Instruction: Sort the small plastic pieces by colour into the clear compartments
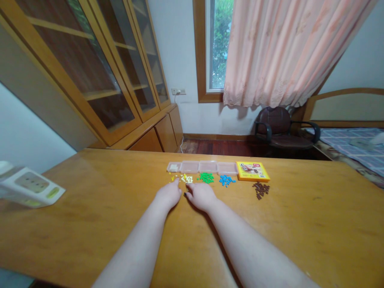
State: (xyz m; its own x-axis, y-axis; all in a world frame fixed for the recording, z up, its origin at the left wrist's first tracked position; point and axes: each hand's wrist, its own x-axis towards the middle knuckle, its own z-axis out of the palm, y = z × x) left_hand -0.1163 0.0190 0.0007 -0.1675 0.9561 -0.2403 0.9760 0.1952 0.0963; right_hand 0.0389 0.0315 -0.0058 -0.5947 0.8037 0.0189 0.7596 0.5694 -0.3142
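Observation:
Both my hands rest on the wooden table point(90, 224), side by side. My left hand point(168, 195) has its fingers curled, the fingertip reaching a scatter of small yellow and white pieces point(184, 178). My right hand point(200, 196) is also curled, fingertips pinched near the same pieces; whether it holds one is too small to tell. Beyond lie a pile of green pieces point(206, 177), a pile of blue pieces point(226, 180) and a pile of brown pieces point(261, 189). A clear compartment tray point(201, 167) stands behind them, with a yellow box point(252, 171) to its right.
A white power strip point(28, 188) lies at the table's left edge. A glass-door wooden cabinet point(99, 80) lines the left wall. A dark armchair point(280, 130) and a bed point(354, 144) stand beyond the table, under a window with a pink curtain point(285, 52).

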